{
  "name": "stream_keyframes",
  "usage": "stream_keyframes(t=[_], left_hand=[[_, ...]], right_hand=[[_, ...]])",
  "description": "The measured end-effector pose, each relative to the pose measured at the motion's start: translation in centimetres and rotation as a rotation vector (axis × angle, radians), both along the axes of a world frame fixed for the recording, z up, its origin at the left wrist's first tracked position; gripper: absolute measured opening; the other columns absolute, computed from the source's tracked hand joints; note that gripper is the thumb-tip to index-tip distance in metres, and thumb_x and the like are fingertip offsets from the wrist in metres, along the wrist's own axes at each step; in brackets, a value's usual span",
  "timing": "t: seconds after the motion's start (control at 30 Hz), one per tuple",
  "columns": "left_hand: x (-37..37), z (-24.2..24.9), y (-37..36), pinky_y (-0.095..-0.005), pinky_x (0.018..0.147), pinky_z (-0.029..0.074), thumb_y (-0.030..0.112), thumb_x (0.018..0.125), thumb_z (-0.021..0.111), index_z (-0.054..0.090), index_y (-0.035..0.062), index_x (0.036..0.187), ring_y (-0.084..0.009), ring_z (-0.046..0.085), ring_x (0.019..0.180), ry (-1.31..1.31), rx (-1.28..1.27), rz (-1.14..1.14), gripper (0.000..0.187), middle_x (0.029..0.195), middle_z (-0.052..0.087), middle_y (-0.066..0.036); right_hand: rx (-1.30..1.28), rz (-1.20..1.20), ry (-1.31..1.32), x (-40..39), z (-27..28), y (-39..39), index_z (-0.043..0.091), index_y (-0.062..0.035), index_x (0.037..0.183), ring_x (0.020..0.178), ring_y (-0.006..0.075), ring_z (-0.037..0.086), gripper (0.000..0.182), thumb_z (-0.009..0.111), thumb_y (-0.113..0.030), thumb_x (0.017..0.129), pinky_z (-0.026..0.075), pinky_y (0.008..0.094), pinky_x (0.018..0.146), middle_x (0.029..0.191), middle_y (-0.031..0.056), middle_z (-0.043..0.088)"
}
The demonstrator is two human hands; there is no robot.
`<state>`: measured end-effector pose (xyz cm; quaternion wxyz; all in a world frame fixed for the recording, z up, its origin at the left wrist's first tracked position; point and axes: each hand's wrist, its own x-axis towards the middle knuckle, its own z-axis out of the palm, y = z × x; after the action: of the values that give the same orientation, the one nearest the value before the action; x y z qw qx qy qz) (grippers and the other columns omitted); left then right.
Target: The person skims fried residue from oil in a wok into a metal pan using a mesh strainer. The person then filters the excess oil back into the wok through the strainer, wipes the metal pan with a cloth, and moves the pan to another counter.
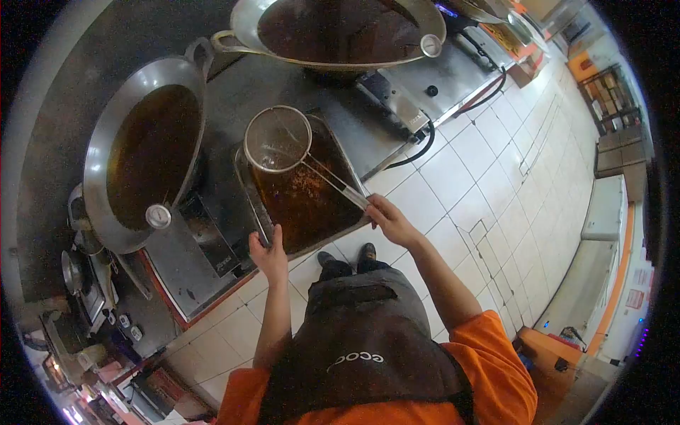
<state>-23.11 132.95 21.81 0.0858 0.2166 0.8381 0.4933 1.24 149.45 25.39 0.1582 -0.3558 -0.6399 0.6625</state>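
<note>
My right hand (388,219) is closed on the handle of a round mesh strainer (278,139). The strainer is held over a rectangular metal tray (244,185) with dark brown liquid and a patch of reddish-brown crumbs. At the tray's near left edge, my left hand (269,253) is wrapped round a thin metal handle, whose far end I cannot make out.
A large wok (97,163) of dark oil with a dial thermometer (158,216) stands at the left. Another oil-filled wok (244,25) with a thermometer (431,46) is at the top. Black cables (425,145) hang at the counter's right edge, beside the tiled floor (460,177).
</note>
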Motion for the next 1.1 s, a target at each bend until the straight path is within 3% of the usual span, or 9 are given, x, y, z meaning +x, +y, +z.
stream_keyframes(t=[0.2, 0.4, 0.57, 0.7, 0.73, 0.77, 0.8, 0.93, 1.1], left_hand=[[5.2, 6.8, -0.4, -0.0243, 0.059, 0.034, 0.02, 0.084, 0.07, 0.047, 0.0055, 0.08, -0.0091, 0.039, 0.064, -0.066, 0.067, -0.147, 0.027, 0.071, 0.045, 0.0], [13.5, 7.8, 2.2, -0.0245, 0.057, 0.035, 0.018, 0.083, 0.07, 0.047, 0.0048, 0.079, -0.0077, 0.039, 0.062, -0.048, 0.105, -0.23, 0.027, 0.07, 0.046, 0.002], [23.1, 7.6, 7.4, -0.0228, 0.059, 0.038, 0.018, 0.083, 0.07, 0.052, 0.0045, 0.082, -0.0067, 0.045, 0.064, -0.216, 0.14, -0.26, 0.023, 0.074, 0.052, 0.001], [29.8, 6.8, 13.4, -0.0293, 0.067, 0.041, 0.02, 0.085, 0.068, 0.053, 0.0058, 0.089, -0.0103, 0.049, 0.074, -0.307, 0.068, -0.362, 0.021, 0.082, 0.054, -0.001], [31.5, 6.3, 15.6, -0.0255, 0.061, 0.039, 0.02, 0.084, 0.07, 0.053, 0.0033, 0.082, -0.0087, 0.047, 0.066, -0.228, 0.162, -0.356, 0.024, 0.073, 0.053, 0.001], [32.6, 5.9, 17.3, -0.0258, 0.061, 0.04, 0.021, 0.084, 0.07, 0.053, 0.0032, 0.082, -0.009, 0.048, 0.066, -0.246, 0.143, -0.39, 0.024, 0.073, 0.054, 0.0], [33.6, 5.6, 19.1, -0.026, 0.062, 0.04, 0.021, 0.084, 0.07, 0.053, 0.0031, 0.082, -0.0092, 0.048, 0.067, -0.265, 0.125, -0.423, 0.025, 0.074, 0.054, 0.0], [38.5, 6.0, 28.3, -0.0262, 0.061, 0.039, 0.022, 0.083, 0.07, 0.051, 0.0045, 0.079, -0.0089, 0.046, 0.065, -0.234, 0.2, -0.457, 0.026, 0.071, 0.052, 0.001], [41.8, 3.5, 38.8, -0.0277, 0.057, 0.038, 0.024, 0.082, 0.071, 0.048, 0.0059, 0.075, -0.0095, 0.043, 0.06, -0.185, 0.148, -0.408, 0.03, 0.066, 0.05, 0.0]], right_hand=[[-0.109, -0.022, -0.007, 7.1, 4.1, -2.9, 0.051, -0.0026, 0.108, 0.082, 0.0139, 0.049, 0.023, 0.044, -0.022, 0.098, 0.045, 0.0272, 0.069, 0.097, 0.0061, 0.045], [-0.074, -0.108, 0.014, 17.3, 5.5, -3.1, 0.051, -0.0016, 0.106, 0.084, 0.0147, 0.047, 0.024, 0.046, -0.023, 0.098, 0.041, 0.028, 0.075, 0.094, 0.006, 0.045], [-0.038, -0.234, -0.015, 26.9, 7.1, -0.3, 0.051, -0.0008, 0.104, 0.085, 0.0174, 0.046, 0.022, 0.045, -0.021, 0.097, 0.04, 0.0295, 0.079, 0.092, 0.0085, 0.044], [0.015, -0.363, -0.061, 33.7, 7.8, 4.3, 0.05, -0.0002, 0.104, 0.083, 0.0163, 0.047, 0.022, 0.045, -0.02, 0.097, 0.041, 0.0291, 0.076, 0.091, 0.0083, 0.047], [0.06, -0.398, -0.067, 35.3, 7.1, 5.7, 0.05, 0.0003, 0.104, 0.08, 0.0144, 0.048, 0.021, 0.044, -0.019, 0.098, 0.042, 0.0283, 0.073, 0.088, 0.0062, 0.048], [0.103, -0.43, -0.075, 36.7, 6.7, 6.9, 0.049, 0.0007, 0.104, 0.077, 0.0125, 0.049, 0.021, 0.043, -0.018, 0.098, 0.044, 0.0275, 0.069, 0.085, 0.0042, 0.049], [0.044, -0.454, -0.112, 37.9, 7.7, 8.4, 0.05, -0.0005, 0.11, 0.085, 0.0176, 0.05, 0.024, 0.045, -0.021, 0.097, 0.043, 0.031, 0.075, 0.095, 0.0115, 0.051], [0.076, -0.52, -0.091, 42.0, 6.6, 15.7, 0.048, -0.0008, 0.114, 0.074, 0.0124, 0.05, 0.026, 0.044, -0.021, 0.098, 0.044, 0.0266, 0.065, 0.085, 0.0057, 0.053], [0.12, -0.535, -0.109, 44.8, 5.2, 26.3, 0.048, -0.0003, 0.113, 0.075, 0.0123, 0.05, 0.026, 0.043, -0.021, 0.098, 0.045, 0.0274, 0.064, 0.088, 0.0068, 0.053]])
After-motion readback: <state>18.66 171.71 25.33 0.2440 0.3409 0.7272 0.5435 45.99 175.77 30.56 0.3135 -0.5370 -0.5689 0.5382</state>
